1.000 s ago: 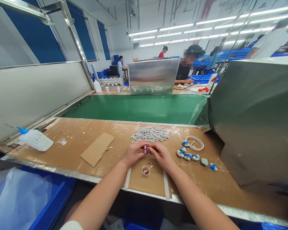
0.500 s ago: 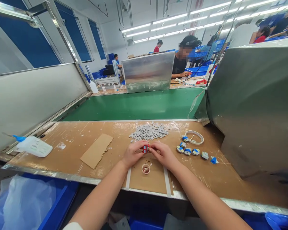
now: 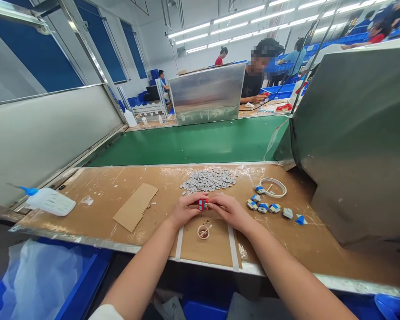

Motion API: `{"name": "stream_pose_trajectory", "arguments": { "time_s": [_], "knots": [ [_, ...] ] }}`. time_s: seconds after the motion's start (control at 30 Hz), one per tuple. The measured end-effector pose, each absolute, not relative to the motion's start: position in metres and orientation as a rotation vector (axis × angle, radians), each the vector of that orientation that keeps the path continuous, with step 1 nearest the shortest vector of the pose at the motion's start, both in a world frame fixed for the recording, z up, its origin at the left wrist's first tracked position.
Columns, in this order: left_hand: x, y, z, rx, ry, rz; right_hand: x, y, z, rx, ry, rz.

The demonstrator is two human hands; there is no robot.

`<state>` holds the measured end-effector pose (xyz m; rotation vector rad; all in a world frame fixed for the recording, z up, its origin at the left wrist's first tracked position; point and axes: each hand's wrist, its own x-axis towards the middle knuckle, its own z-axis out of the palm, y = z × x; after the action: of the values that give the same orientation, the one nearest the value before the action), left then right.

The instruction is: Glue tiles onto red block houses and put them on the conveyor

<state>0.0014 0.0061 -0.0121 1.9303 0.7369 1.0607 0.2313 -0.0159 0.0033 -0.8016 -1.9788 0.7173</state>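
Observation:
My left hand [image 3: 186, 209] and my right hand [image 3: 229, 210] meet over the brown worktop [image 3: 103, 195], both pinched on a small red block [image 3: 203, 204] with a blue-and-white face. Just behind them lies a heap of small grey tiles [image 3: 209, 179]. Below the hands sits a little round cup [image 3: 203, 231] with a stick in it. To the right lie several small blue-and-white pieces [image 3: 263, 207] and a white tape ring [image 3: 273, 187].
A cardboard scrap [image 3: 135, 206] and a blue-tipped squeeze bottle [image 3: 50, 201] lie to the left. A green conveyor belt [image 3: 193, 142] runs behind the worktop, a grey cover [image 3: 356, 142] rises on the right. Other people work at benches beyond. Blue bins [image 3: 76, 284] stand below the front edge.
Both hands stay pinched on the red block. The view has shifted slightly, and the hands sit a little closer to the grey tiles.

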Motion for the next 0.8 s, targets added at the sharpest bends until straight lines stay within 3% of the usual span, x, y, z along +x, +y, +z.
{"name": "stream_pose_trajectory", "arguments": {
  "time_s": [0.8],
  "knots": [
    [0.0008, 0.0039, -0.0087, 1.786, 0.755, 0.985, 0.2305, -0.0181, 0.006, -0.786, -1.907, 0.855]
  ]
}}
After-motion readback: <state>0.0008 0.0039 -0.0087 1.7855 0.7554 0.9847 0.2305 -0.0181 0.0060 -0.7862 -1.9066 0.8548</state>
